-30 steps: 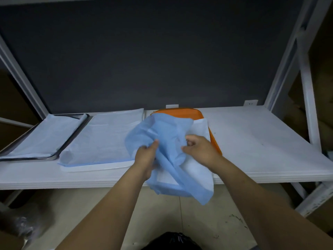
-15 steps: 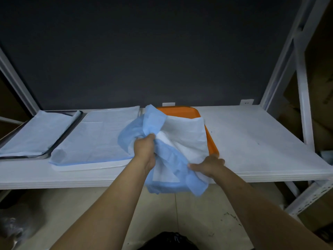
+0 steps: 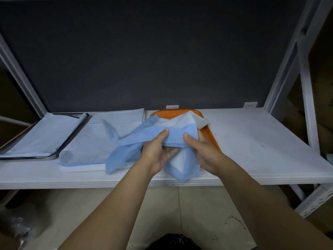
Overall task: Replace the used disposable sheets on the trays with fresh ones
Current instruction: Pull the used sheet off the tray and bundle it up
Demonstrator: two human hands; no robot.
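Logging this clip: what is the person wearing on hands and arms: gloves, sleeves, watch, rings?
Nothing visible. The left hand and right hand are ungloved, with no rings on the fingers that show. The left forearm and right forearm are bare down to the frame's edge: no sleeves, watch or band.

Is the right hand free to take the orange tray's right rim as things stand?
Likely not yet: the right hand and left hand both grip the crumpled blue sheet. The orange tray's right rim lies bare beside that hand, so letting go should open the way.
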